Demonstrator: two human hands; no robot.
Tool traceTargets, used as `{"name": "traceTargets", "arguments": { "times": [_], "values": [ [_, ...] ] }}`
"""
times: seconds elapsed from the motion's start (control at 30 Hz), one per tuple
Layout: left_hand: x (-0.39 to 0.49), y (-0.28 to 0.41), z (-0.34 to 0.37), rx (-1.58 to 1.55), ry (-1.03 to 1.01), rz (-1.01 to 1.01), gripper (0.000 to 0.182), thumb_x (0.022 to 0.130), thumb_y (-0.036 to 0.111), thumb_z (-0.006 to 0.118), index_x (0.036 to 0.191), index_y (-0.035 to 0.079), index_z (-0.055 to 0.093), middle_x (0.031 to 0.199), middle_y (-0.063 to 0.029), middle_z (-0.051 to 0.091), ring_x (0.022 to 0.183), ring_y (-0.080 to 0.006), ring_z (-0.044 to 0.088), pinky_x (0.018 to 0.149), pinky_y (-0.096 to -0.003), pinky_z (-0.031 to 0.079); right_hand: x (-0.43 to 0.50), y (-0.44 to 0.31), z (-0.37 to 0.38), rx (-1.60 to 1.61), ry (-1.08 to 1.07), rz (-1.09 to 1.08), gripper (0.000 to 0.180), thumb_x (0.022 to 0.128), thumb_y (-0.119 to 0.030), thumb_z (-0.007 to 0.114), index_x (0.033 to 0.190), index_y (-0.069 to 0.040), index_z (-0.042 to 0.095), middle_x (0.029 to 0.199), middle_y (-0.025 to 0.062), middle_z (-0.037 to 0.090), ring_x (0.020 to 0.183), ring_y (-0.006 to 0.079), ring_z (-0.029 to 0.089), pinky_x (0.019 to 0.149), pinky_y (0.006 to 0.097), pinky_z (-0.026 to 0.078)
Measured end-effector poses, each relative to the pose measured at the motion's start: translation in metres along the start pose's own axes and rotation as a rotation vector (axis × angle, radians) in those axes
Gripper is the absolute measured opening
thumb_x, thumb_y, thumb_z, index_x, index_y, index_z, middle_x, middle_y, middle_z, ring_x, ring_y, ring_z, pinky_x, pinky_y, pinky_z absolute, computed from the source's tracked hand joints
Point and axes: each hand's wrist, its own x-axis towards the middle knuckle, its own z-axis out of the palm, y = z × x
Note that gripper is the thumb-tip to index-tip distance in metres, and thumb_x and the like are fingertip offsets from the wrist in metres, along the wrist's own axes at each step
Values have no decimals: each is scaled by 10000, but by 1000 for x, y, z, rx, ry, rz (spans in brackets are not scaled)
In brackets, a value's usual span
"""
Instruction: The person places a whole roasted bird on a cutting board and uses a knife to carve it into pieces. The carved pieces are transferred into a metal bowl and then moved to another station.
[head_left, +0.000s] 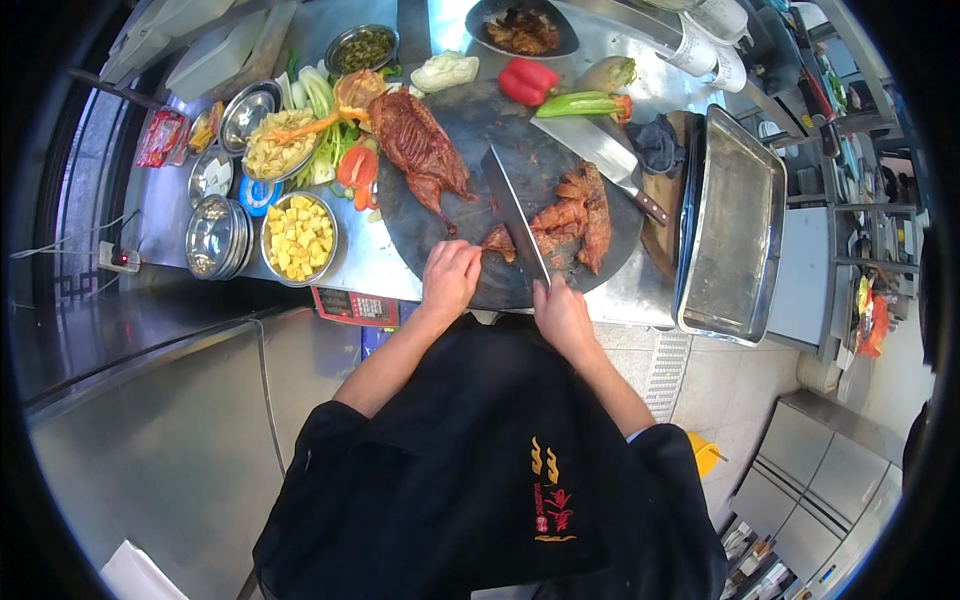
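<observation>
My right hand (564, 315) grips the handle of a cleaver (514, 214), whose blade points away from me over the cooked meat pieces (574, 217) on a round dark chopping board (450, 259). With its fingertips, my left hand (451, 276) touches the left end of that meat, just left of the blade. A browned roast duck half (421, 150) lies at the board's upper left. At the upper right, a second cleaver (592, 148) with a wooden handle rests partly on the board, beside a dark cloth (657, 145).
A bowl of yellow cubes (300, 238), stacked metal bowls (217, 236) and a bowl of pale slices (279, 146) stand left. Beyond the board are a red pepper (527, 81), a green vegetable (577, 103) and a dark bowl (523, 30). Metal trays (731, 225) stand right.
</observation>
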Motion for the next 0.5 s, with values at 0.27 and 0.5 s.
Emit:
{"name": "traceTargets", "arguments": {
  "times": [0.27, 0.5],
  "values": [
    [2, 4, 13, -63, 12, -4, 163, 820, 43, 732, 974, 15, 692, 957, -119, 651, 897, -318, 619, 807, -411, 512, -2, -18, -29, 76, 108, -25, 256, 965, -189, 601, 860, 36, 541, 687, 299, 632, 679, 495, 636, 601, 563, 501],
    [-1, 6, -4, -118, 5, -66, 158, 808, 36, 738, 960, 17, 700, 939, -105, 642, 898, -323, 617, 795, -399, 517, -11, -64, -74, 238, 326, -145, 193, 957, -139, 633, 894, 15, 536, 658, 250, 629, 642, 459, 643, 556, 501, 499]
  ]
}}
